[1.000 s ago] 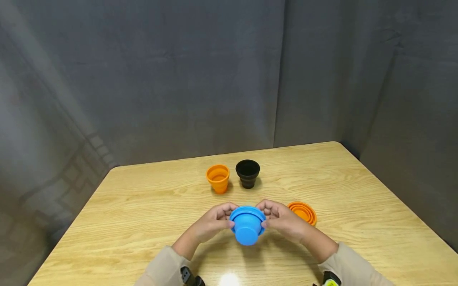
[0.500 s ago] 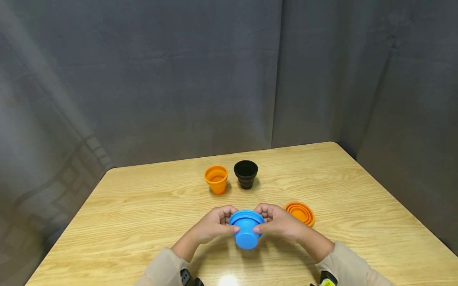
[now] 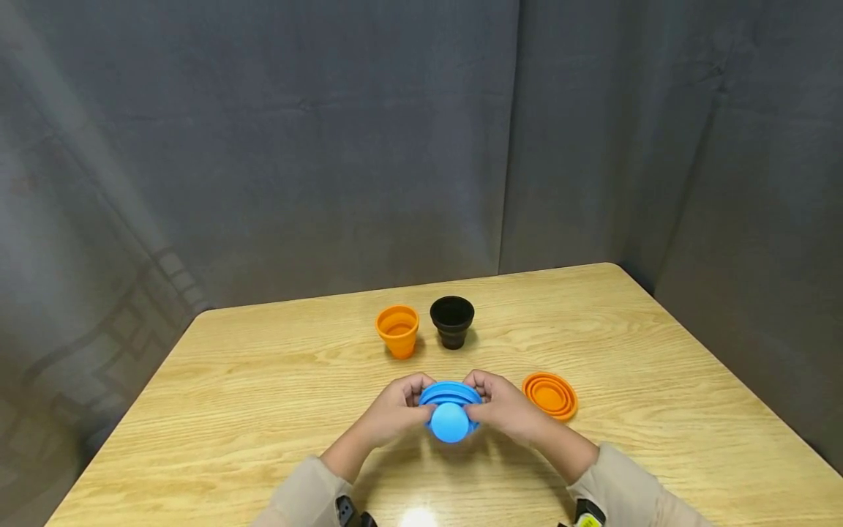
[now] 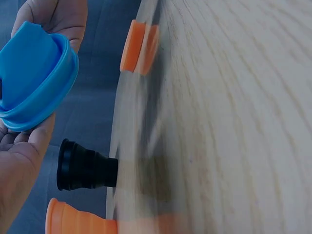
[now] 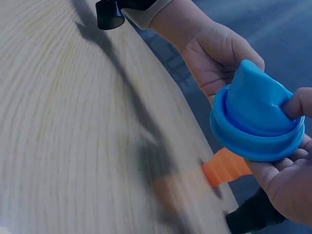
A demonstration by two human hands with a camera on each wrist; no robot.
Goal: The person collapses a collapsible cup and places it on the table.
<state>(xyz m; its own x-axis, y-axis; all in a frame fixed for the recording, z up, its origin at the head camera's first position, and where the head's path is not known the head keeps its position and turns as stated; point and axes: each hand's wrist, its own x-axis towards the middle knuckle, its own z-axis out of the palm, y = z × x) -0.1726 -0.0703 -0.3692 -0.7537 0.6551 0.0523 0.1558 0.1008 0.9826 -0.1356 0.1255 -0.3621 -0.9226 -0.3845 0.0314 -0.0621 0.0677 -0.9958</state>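
Both hands grip a blue collapsible silicone cup (image 3: 451,422) above the table, its round base turned toward the head camera. The left hand (image 3: 395,411) holds the cup's left side, fingers behind the rim and thumb at the wall. On the opposite side, the right hand (image 3: 503,406) grips it the same way, its thumb pressing into the wall. In the right wrist view the blue cup (image 5: 258,105) is bent inward under that thumb, and its wall slants to a peak. The left wrist view shows the cup's wall (image 4: 31,63) partly sunk within its thick rim.
An upright orange cup (image 3: 398,331) and a black cup (image 3: 452,322) stand side by side farther back on the wooden table (image 3: 263,380). To the right of the hands lies a flattened orange cup (image 3: 549,395). A grey curtain (image 3: 329,146) hangs behind the table.
The blue cup has become shorter, its wall pushed toward the rim and its base facing the camera more squarely. Both thumbs have moved from the rim onto the wall.
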